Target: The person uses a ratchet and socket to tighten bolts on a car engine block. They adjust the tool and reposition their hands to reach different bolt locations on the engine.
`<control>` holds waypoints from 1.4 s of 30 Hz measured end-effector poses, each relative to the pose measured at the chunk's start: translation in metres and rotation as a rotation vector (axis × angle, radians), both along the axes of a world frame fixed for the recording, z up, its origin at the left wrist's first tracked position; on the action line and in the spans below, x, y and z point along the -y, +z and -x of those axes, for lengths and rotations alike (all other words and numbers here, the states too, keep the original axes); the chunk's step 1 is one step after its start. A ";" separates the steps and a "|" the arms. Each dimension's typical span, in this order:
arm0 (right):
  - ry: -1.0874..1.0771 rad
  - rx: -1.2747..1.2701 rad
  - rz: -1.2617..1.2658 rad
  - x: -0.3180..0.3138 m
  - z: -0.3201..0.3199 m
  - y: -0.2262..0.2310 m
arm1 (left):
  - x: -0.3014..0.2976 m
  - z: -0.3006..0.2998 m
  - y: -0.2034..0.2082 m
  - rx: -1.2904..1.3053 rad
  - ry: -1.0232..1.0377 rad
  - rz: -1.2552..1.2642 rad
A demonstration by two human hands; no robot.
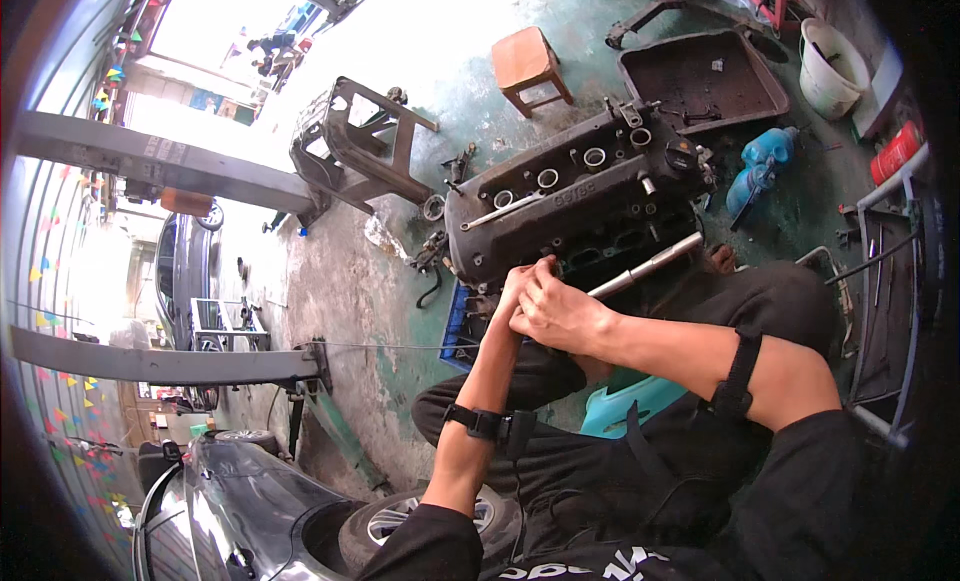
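A dark, greasy engine (pixel 575 196) with round openings along its top cover lies in front of me. At its near side, towards the left end, my left hand (pixel 512 289) and my right hand (pixel 562 311) come together, overlapping. The fingers of both are bent and closed; whatever they pinch is hidden or too small to name. Just right of my right hand, a long silver bar-shaped tool (pixel 645 266) slants up along the engine's near edge. A slim silver wrench (pixel 510 209) rests across the left part of the cover.
Behind the engine stand a wooden stool (pixel 525 61) and a dark metal tray (pixel 740 76). To the right are blue bottles (pixel 760 166), a white bucket (pixel 830 76) and a tool cart (pixel 885 291). A metal frame (pixel 360 146), lift posts and a dark car (pixel 270 501) are leftward.
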State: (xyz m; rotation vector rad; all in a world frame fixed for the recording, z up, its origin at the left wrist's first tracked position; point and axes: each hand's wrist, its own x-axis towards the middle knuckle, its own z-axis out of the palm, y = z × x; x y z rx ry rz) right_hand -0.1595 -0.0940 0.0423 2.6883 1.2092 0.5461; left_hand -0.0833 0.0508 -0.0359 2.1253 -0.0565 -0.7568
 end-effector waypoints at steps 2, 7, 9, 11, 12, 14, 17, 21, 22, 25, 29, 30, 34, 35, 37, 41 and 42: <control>0.012 -0.123 -0.005 -0.005 -0.004 -0.002 | -0.003 0.001 0.003 0.121 -0.159 0.022; 0.224 -0.120 0.333 -0.011 -0.015 0.007 | -0.002 0.008 -0.003 0.038 -0.083 -0.143; 0.215 -0.026 0.258 -0.011 -0.017 0.015 | 0.000 0.009 -0.006 -0.011 0.030 -0.019; 0.087 0.048 0.161 -0.012 -0.019 0.024 | 0.004 0.007 -0.006 -0.032 0.075 0.025; 0.043 0.092 0.082 -0.011 -0.022 0.028 | 0.006 0.006 -0.007 -0.054 0.101 0.049; 0.018 0.157 -0.003 -0.006 -0.030 0.035 | 0.011 0.001 -0.008 -0.086 0.155 0.094; 0.047 0.208 -0.190 -0.001 -0.041 0.047 | 0.016 -0.005 -0.011 -0.116 0.207 0.148; 0.009 0.157 -0.652 -0.002 -0.046 0.058 | 0.020 -0.005 -0.015 -0.144 0.258 0.208; -0.113 0.175 -0.571 -0.003 -0.042 0.059 | 0.021 -0.003 -0.016 -0.152 0.271 0.229; -0.305 -0.597 -1.105 -0.014 -0.033 0.059 | 0.019 0.005 -0.015 -0.173 0.311 0.272; -0.271 -0.601 -0.883 -0.014 -0.019 0.041 | 0.016 0.018 -0.014 -0.200 0.353 0.323; -0.283 -0.614 -0.853 -0.015 -0.014 0.035 | 0.016 0.021 -0.015 -0.204 0.367 0.335; -0.299 -0.565 -0.754 -0.016 -0.002 0.013 | 0.016 0.022 -0.017 -0.224 0.411 0.387; -0.298 -0.546 -0.739 -0.017 0.001 0.010 | 0.017 0.022 -0.017 -0.226 0.419 0.400; -0.283 -0.504 -0.602 -0.020 0.006 0.005 | 0.017 0.025 -0.016 -0.240 0.445 0.428; -0.214 -0.355 -0.355 -0.023 0.016 0.002 | 0.016 0.036 -0.011 -0.285 0.507 0.506; -0.161 -0.286 -0.279 -0.022 0.017 0.002 | 0.014 0.040 -0.008 -0.298 0.528 0.534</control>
